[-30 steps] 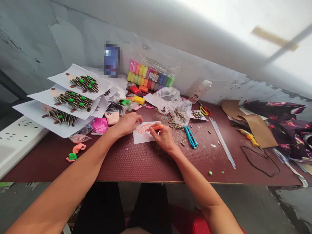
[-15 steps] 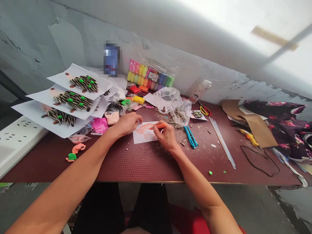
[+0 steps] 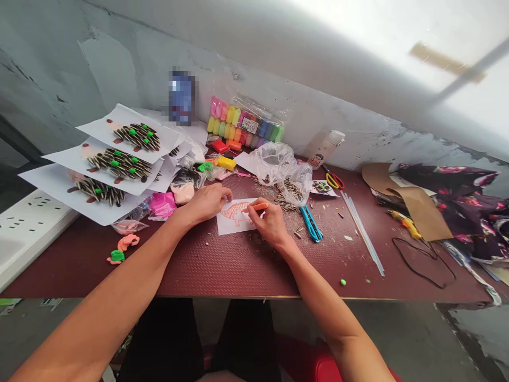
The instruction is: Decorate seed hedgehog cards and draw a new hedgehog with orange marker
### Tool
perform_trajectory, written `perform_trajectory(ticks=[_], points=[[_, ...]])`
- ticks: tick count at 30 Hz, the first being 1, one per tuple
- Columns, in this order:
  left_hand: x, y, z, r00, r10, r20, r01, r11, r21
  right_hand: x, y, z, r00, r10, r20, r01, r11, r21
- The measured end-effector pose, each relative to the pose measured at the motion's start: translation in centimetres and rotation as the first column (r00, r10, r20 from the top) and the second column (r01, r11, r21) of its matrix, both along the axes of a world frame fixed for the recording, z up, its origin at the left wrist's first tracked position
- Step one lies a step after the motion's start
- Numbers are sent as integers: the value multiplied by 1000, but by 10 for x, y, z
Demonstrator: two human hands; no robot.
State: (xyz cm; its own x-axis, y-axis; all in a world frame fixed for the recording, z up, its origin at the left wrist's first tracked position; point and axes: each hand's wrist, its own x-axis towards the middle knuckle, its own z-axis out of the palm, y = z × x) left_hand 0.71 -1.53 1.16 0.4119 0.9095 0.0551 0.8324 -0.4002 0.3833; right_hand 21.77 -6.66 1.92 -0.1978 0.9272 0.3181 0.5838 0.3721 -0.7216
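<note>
A small white sheet of paper (image 3: 226, 227) lies on the table with an orange drawing of a rounded, short-legged animal (image 3: 236, 212), its body filled with small strokes. My right hand (image 3: 272, 223) is closed around an orange marker (image 3: 260, 206). The marker leans over the right part of the drawing; its tip is hidden behind my fingers. My left hand (image 3: 210, 202) rests at the upper left corner of the paper, fingers bent and pressed together on its edge. Just right of my right hand lies a blue utility knife (image 3: 310, 224).
Sunflower seeds (image 3: 292, 196) spill by a clear plastic bag (image 3: 274, 162). Stacked sheets with seed hedgehogs (image 3: 135, 138) stand left, above a white power strip (image 3: 32, 217). Coloured clay packs (image 3: 246, 124) lean on the wall. Scissors (image 3: 334, 179) and clear glue sticks (image 3: 362, 233) lie right.
My right hand and the marker have shifted slightly left and up over the drawing, and the marker's angle has changed a little. My left hand has stayed in place.
</note>
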Motion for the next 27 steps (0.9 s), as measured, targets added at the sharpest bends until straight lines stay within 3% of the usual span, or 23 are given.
perform_trajectory(ticks=[19, 27], points=[[1, -1, 1, 1000, 4, -4, -4, 1000, -12, -2, -3, 4, 999, 34, -3, -34, 999, -36], [1, 1, -2, 1000, 5, -5, -5, 1000, -5, 3, 2, 3, 997, -70, -27, 70, 998, -1]])
